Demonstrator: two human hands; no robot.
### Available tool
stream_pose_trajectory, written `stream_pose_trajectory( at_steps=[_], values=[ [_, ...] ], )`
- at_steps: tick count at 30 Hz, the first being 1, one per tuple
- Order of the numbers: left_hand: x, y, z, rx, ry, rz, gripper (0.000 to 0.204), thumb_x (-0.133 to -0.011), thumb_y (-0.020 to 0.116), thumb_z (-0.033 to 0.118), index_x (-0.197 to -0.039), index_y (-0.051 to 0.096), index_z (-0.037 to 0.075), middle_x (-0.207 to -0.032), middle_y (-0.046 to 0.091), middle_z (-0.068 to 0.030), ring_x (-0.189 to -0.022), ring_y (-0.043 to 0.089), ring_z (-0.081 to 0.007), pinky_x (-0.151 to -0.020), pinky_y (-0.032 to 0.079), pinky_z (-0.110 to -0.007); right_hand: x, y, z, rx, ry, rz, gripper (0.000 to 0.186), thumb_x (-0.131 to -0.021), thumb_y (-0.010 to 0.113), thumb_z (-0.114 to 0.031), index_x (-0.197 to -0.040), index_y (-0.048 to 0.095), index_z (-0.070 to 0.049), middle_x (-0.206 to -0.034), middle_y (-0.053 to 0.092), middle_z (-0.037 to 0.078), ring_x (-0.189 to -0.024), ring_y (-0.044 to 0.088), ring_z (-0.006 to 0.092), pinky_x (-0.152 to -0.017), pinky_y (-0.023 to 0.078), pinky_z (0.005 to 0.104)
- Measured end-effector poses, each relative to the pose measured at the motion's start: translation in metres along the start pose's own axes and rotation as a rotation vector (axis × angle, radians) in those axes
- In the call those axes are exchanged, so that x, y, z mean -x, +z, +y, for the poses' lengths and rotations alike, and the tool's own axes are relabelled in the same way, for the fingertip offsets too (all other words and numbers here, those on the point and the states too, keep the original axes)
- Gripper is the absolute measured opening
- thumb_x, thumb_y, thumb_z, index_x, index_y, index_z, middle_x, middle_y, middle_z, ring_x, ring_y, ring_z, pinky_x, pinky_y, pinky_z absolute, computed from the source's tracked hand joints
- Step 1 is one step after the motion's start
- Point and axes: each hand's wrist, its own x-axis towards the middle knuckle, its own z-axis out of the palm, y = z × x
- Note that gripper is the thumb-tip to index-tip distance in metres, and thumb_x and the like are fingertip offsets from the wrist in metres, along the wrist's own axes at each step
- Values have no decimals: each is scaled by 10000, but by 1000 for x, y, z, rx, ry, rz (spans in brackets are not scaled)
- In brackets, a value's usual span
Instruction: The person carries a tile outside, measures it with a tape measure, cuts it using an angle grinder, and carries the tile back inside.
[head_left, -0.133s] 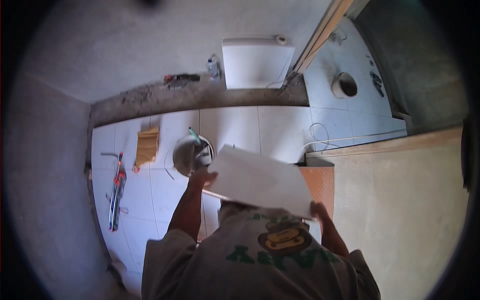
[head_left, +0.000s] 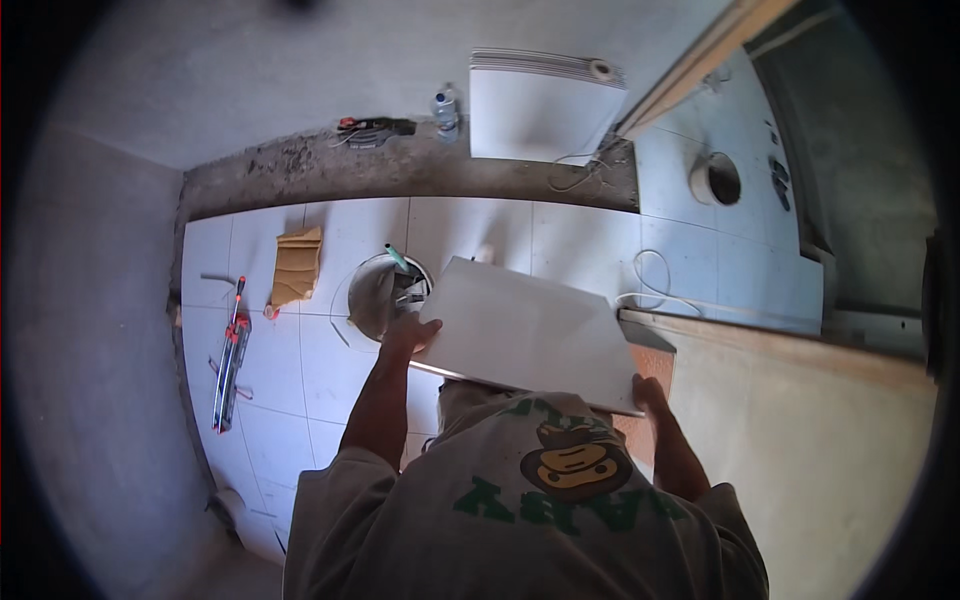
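Note:
A large white tile point(head_left: 535, 325) is held in front of my body, tilted, with its near edge close to my shirt. My left hand point(head_left: 410, 333) grips its left end, the thumb lying over the face. At the right end my right hand point(head_left: 648, 393) has its fingers wrapped round the edge. Just beyond my left hand stands a bucket point(head_left: 362, 292) with tools in it, one with a green handle point(head_left: 396, 257). An orange-brown panel point(head_left: 657, 368) shows partly behind the tile, near my right hand.
A red and black tile cutter point(head_left: 231, 360) and folded cardboard point(head_left: 297, 265) lie on the tiled floor at left. By the far wall are a power tool point(head_left: 375, 131), a bottle point(head_left: 446, 113) and stacked tiles point(head_left: 540, 110). Another bucket point(head_left: 706, 180) stands beyond the wooden frame point(head_left: 700, 62).
The view has shifted a little. The tile has moved slightly up in the picture, and both hands keep their grip on it.

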Motion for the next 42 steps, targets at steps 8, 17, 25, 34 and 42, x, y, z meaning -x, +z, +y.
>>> stream_pose_trajectory(
  at_steps=[8, 17, 25, 34, 42],
  values=[
    [-179, -141, 42, 297, -70, -43, 685, -818, 572, 529, -1280, 494, 30, -1246, 547, -219, -1174, 514, -362, -984, 396, -443, -176, -126, -175, 871, -498, 26, 303, -912, 397, -202, -1047, 540, 28, -895, 642, 259, -842, 645, 388, -781, 499, 489],
    [-352, -241, 88, 204, -265, -28, 720, -833, 543, 541, -1328, 442, 27, -1328, 480, -210, -1233, 461, -349, -1027, 367, -413, -342, -210, -365, 282, -144, -101, 407, -954, 308, -290, -1052, 599, -23, -1023, 603, 279, -1019, 584, 413, -902, 454, 485],
    [-438, -243, 101, 293, -359, -27, 781, -826, 525, 579, -1326, 438, -14, -1305, 492, -238, -1232, 463, -351, -1029, 362, -406, -472, -225, -431, 240, -202, -123, 507, -942, 364, -403, -1082, 607, 20, -1131, 592, 250, -1088, 559, 376, -933, 430, 458],
    [-500, -243, 83, 283, -295, -65, 773, -808, 559, 545, -1310, 455, -33, -1337, 474, -221, -1250, 452, -329, -1038, 355, -381, -507, -232, -459, 263, -99, -159, 452, -941, 395, -360, -1034, 625, 18, -1050, 628, 249, -1023, 602, 371, -886, 466, 459],
    [-466, -259, 71, 1531, -271, 224, 629, -893, 510, 530, -1250, 529, 13, -1141, 604, -140, -981, 596, -208, -867, 469, -339, -471, -284, -507, 233, -660, 4, 596, -839, 555, -522, -1143, 609, -12, -1165, 590, 212, -1116, 545, 330, -965, 417, 417]
  ],
)
